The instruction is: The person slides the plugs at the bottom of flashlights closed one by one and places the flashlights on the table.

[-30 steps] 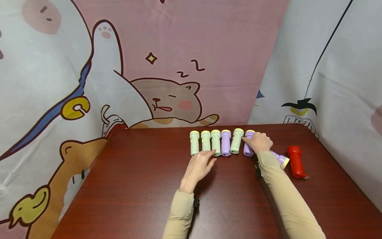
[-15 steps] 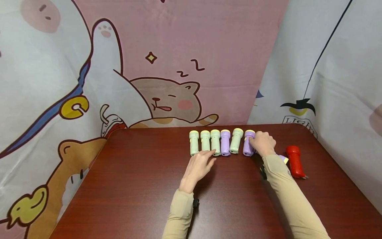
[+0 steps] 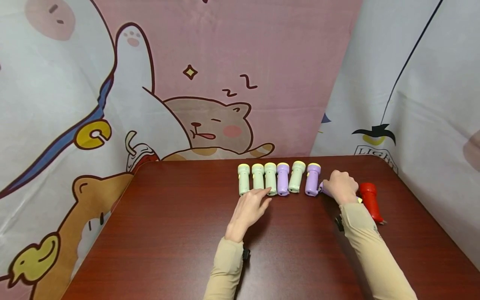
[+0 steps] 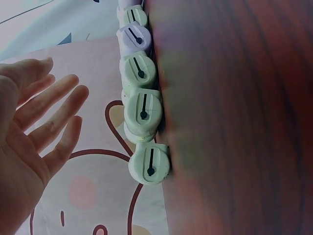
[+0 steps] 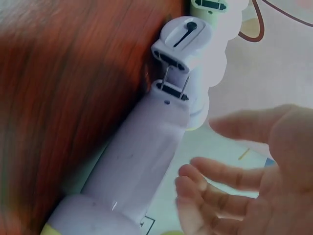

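Observation:
A row of flashlights lies side by side on the table, yellow-rimmed heads toward the back edge: several pale green ones (image 3: 244, 180) and two purple ones, one (image 3: 283, 180) mid-row and another (image 3: 313, 180) at the right end. My left hand (image 3: 249, 210) hovers before the green ones, fingers spread and holding nothing; the tail ends show in the left wrist view. Over a slanted purple flashlight (image 5: 137, 152) is my right hand (image 3: 341, 186), which partly hides it in the head view. In the right wrist view the right hand's fingers are loosely bent, apart from that flashlight.
A red flashlight (image 3: 370, 202) lies right of my right hand, with a metal loop at its tail. The brown table (image 3: 180, 250) ends at a cartoon-printed cloth (image 3: 292, 83) hung behind it.
My right hand has moved right, from the purple flashlight at the row's end to the slanted one. That slanted flashlight now shows its tail near the row. My left hand stays put.

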Demonstrator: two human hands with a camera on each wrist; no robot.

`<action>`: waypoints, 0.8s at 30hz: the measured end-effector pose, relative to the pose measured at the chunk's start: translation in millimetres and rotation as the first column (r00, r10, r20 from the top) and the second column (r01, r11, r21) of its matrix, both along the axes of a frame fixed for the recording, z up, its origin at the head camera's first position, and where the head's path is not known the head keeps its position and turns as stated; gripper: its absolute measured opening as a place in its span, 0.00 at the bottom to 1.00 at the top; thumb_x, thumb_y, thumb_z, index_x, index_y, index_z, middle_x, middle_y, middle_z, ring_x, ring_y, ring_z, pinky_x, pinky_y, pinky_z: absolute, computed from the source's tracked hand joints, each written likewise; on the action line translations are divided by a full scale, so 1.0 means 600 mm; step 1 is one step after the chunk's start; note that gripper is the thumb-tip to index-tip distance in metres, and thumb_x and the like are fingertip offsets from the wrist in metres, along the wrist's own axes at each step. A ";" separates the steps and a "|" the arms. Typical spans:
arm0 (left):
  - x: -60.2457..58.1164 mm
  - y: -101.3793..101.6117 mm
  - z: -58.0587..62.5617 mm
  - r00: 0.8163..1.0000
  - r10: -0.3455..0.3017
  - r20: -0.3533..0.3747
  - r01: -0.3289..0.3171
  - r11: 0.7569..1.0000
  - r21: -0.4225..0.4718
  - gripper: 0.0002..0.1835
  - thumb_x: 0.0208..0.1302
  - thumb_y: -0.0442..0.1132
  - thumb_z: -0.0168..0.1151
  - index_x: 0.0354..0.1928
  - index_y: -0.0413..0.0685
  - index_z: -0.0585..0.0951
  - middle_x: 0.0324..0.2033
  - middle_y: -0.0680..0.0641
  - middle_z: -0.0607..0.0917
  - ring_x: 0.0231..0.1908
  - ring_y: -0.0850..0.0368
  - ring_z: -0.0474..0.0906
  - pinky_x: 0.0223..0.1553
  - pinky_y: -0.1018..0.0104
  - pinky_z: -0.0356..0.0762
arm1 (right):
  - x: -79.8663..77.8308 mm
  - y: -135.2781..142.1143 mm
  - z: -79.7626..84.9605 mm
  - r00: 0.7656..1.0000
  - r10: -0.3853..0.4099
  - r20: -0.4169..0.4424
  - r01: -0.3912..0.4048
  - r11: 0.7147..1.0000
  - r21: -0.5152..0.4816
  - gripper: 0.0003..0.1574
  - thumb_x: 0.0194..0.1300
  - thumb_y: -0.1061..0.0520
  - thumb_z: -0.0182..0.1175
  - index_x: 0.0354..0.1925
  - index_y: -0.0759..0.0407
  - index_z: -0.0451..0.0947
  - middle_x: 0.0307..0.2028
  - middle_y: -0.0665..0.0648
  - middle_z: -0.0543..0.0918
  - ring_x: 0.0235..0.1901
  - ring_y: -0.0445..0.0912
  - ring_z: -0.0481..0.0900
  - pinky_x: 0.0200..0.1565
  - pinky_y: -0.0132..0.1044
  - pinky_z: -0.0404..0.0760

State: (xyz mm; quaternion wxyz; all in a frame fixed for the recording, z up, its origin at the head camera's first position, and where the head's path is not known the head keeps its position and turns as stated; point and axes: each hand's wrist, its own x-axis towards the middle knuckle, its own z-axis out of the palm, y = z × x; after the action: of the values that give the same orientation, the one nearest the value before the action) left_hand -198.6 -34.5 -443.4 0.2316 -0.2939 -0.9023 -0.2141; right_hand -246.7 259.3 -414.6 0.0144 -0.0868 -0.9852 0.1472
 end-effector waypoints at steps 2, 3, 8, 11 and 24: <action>0.001 0.000 0.002 1.000 0.003 0.024 -0.003 1.000 -0.003 0.17 0.63 0.42 0.62 0.53 0.46 0.81 0.42 0.50 0.88 0.43 0.57 0.85 0.41 0.65 0.82 | 0.004 0.005 -0.001 0.999 0.033 -0.004 -0.033 0.999 0.005 0.24 0.58 0.51 0.52 0.37 0.75 0.73 0.39 0.79 0.77 0.32 0.68 0.75 0.27 0.57 0.75; 0.001 0.000 0.002 1.000 0.007 0.028 -0.006 1.000 -0.008 0.17 0.63 0.42 0.62 0.53 0.47 0.81 0.42 0.50 0.88 0.43 0.57 0.85 0.41 0.65 0.81 | 0.007 0.007 -0.003 0.999 0.051 -0.005 -0.051 0.999 0.009 0.25 0.58 0.51 0.53 0.40 0.76 0.72 0.40 0.80 0.76 0.34 0.69 0.74 0.30 0.59 0.76; 0.003 0.000 0.005 0.998 0.023 0.054 -0.022 0.999 -0.033 0.17 0.65 0.43 0.59 0.55 0.50 0.80 0.44 0.51 0.88 0.44 0.59 0.84 0.42 0.66 0.81 | 0.013 0.017 -0.005 0.991 0.118 0.059 -0.119 0.993 0.021 0.35 0.56 0.51 0.60 0.52 0.77 0.67 0.45 0.80 0.71 0.40 0.71 0.71 0.37 0.64 0.74; 0.002 -0.001 0.005 0.998 0.026 0.062 -0.024 0.999 -0.035 0.17 0.66 0.43 0.59 0.55 0.51 0.80 0.44 0.52 0.87 0.45 0.59 0.84 0.42 0.66 0.81 | 0.013 0.022 -0.009 0.985 0.131 0.110 -0.133 0.991 0.006 0.36 0.54 0.51 0.65 0.53 0.74 0.66 0.44 0.78 0.73 0.37 0.67 0.73 0.34 0.60 0.76; 0.005 -0.001 0.006 0.997 0.020 0.071 -0.020 1.000 -0.014 0.17 0.66 0.46 0.59 0.55 0.51 0.81 0.45 0.52 0.87 0.45 0.59 0.84 0.42 0.66 0.81 | 0.008 0.041 -0.027 0.978 0.147 0.150 -0.144 0.989 -0.028 0.29 0.51 0.54 0.68 0.47 0.70 0.73 0.36 0.72 0.78 0.29 0.59 0.74 0.27 0.48 0.72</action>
State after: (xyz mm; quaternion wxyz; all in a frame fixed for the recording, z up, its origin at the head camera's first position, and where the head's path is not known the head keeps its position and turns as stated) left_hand -195.8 -35.2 -439.8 0.1997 -0.2786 -0.9142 -0.2163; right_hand -241.9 283.7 -430.9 -0.0719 -0.0255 -0.9859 0.1491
